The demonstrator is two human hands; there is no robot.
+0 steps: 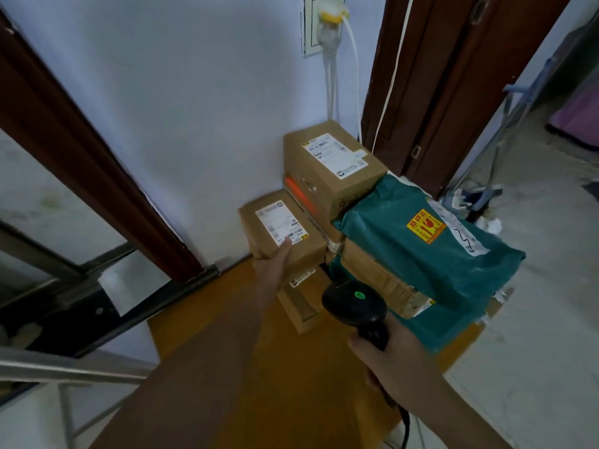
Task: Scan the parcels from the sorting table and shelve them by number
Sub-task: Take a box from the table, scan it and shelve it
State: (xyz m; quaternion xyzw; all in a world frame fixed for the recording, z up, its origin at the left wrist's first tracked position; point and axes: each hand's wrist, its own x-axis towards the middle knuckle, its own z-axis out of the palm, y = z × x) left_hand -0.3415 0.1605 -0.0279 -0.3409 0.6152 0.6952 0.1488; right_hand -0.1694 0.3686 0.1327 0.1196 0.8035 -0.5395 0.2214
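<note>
Step in hand: picking a parcel for scanning. Landmark = tall brown box (334,163) w/ white label on top, sitting highest in the pile at the wall corner of the wooden bench (201,319).

Small brown box (280,233) sits just left of and in front of the landmark box, lower down, label up. Left hand (270,264) is on its near edge: thumb lies across the label's barcode; the other fingers are hidden under/behind the box, so looks like a grip, but can't tell how tight or whether the box is lifted. More cartons lie under it.

Green poly mailer (424,241) w/ yellow fragile sticker lies right of and in front of the landmark box, draped over another carton, overhanging toward the bench edge.

Right hand (393,358) is nearest the camera, well in front of the landmark box, fingers wrapped round the handle of the black scanner (355,306). Green light shows on the scanner head; the head points toward the pile, approx. at the small box.

Next move, as I judge it: clear the thumb off the barcode, tilt label toward the scanner, aim & trigger. Then read the no. and carry the box to its shelf. No shelf in view. Risk: mailer could slide if the pile gets nudged.
</note>
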